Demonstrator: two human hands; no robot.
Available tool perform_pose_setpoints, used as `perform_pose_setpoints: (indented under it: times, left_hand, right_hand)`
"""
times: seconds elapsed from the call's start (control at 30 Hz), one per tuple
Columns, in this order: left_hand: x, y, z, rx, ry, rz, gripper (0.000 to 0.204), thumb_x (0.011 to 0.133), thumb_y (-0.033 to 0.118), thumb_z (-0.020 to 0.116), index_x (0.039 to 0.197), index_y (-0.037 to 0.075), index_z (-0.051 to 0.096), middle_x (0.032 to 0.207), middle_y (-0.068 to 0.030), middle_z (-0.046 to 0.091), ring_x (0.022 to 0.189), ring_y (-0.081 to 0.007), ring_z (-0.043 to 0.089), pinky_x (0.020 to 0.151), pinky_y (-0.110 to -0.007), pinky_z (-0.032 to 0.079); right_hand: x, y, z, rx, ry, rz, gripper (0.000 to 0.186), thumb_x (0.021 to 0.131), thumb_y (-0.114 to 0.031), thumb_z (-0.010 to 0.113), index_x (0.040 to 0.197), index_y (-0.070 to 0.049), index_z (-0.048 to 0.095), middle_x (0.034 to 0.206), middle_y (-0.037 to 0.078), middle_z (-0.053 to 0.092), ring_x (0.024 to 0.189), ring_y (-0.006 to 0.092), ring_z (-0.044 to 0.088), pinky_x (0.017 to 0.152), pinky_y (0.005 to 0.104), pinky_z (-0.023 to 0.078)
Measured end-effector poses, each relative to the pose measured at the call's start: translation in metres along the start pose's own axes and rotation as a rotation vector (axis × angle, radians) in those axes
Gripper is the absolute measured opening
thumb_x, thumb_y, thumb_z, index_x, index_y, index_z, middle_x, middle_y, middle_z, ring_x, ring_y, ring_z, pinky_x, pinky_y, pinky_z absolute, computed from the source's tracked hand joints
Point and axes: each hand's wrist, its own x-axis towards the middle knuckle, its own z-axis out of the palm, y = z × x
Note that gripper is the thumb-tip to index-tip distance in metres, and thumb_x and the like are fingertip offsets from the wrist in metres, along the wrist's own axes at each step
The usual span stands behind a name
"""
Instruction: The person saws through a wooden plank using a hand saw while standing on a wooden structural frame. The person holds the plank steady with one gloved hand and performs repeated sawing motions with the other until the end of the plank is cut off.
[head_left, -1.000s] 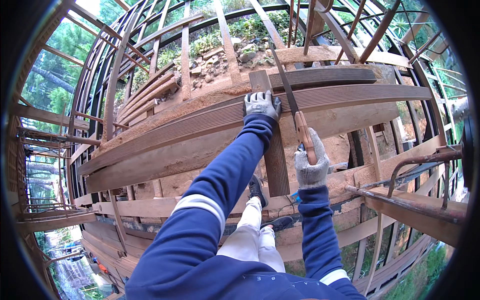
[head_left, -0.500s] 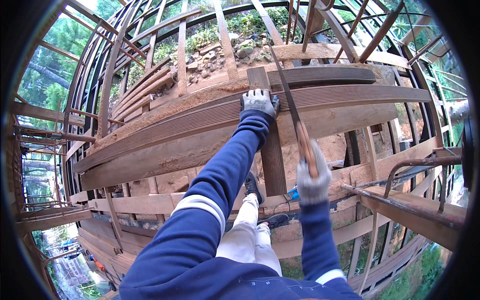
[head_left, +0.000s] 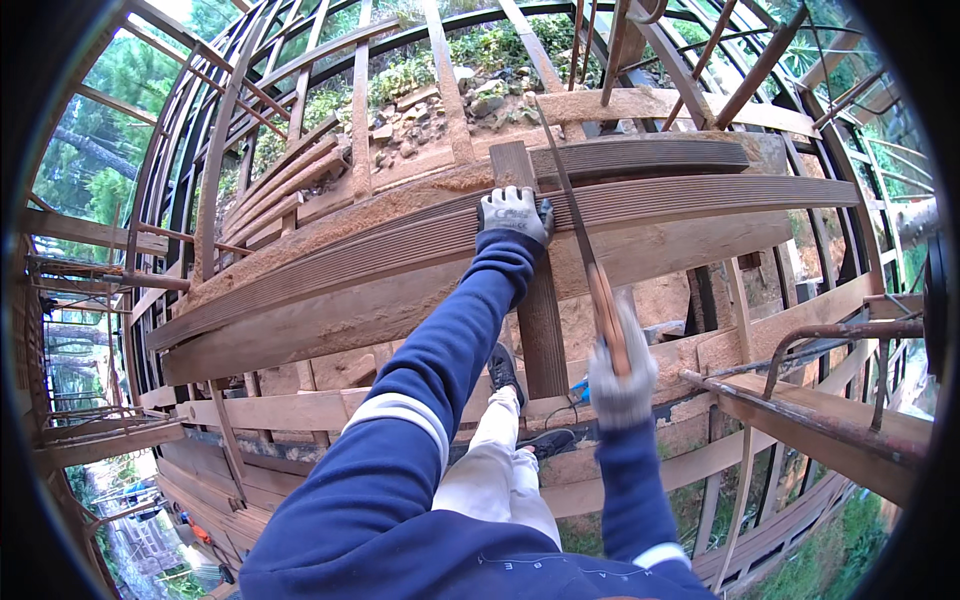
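My left hand (head_left: 514,214), in a grey-white work glove, presses on a long brown grooved deck board (head_left: 690,198), its fingers curled over the far edge. My gloved right hand (head_left: 622,385), blurred by motion, is closed round the wooden handle of a handsaw (head_left: 568,185). The saw's narrow blade lies across the board just right of my left hand and points away from me. A shorter grooved board (head_left: 650,155) lies behind the long one. Beneath both runs a dark cross-piece (head_left: 542,330), pointing toward me. How deep the blade sits in the wood cannot be made out.
A wide sawdust-covered plank (head_left: 300,335) supports the boards. Beams and open gaps surround me, with soil and stones (head_left: 420,110) below. My shoes (head_left: 548,441) stand near a blue tool (head_left: 580,388). A rusty metal bar (head_left: 840,328) is at right, stacked timber (head_left: 290,180) at far left.
My right hand has drawn the handsaw back toward me, with the blade still across the board. My left hand stays in place on the board.
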Motion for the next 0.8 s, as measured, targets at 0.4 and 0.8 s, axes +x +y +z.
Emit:
perform_pose_setpoints:
  times: [0.4,0.8]
  left_hand:
    - [-0.002,-0.016,0.009,-0.03,0.107,-0.023,0.042,0.096,0.045,0.058,0.107,0.008,0.071,0.107,-0.0161,0.069,0.106,-0.0334,0.063,0.095,-0.051,0.044]
    - [-0.001,-0.012,-0.004,-0.003,-0.024,-0.025,0.041,0.096,0.045,0.059,0.107,0.008,0.07,0.107,-0.016,0.069,0.106,-0.0338,0.064,0.095,-0.052,0.046]
  right_hand:
    - [-0.094,-0.026,-0.061,0.111,-0.135,0.219,0.058,0.087,0.009,0.056,0.145,0.008,0.054,0.138,0.026,0.065,0.128,0.029,0.065,0.105,0.0379,0.053]
    - [-0.101,-0.007,-0.057,-0.014,-0.067,0.026,0.068,0.077,0.009,0.066,0.144,0.009,0.054,0.135,0.025,0.068,0.12,0.0345,0.07,0.097,0.0344,0.057]
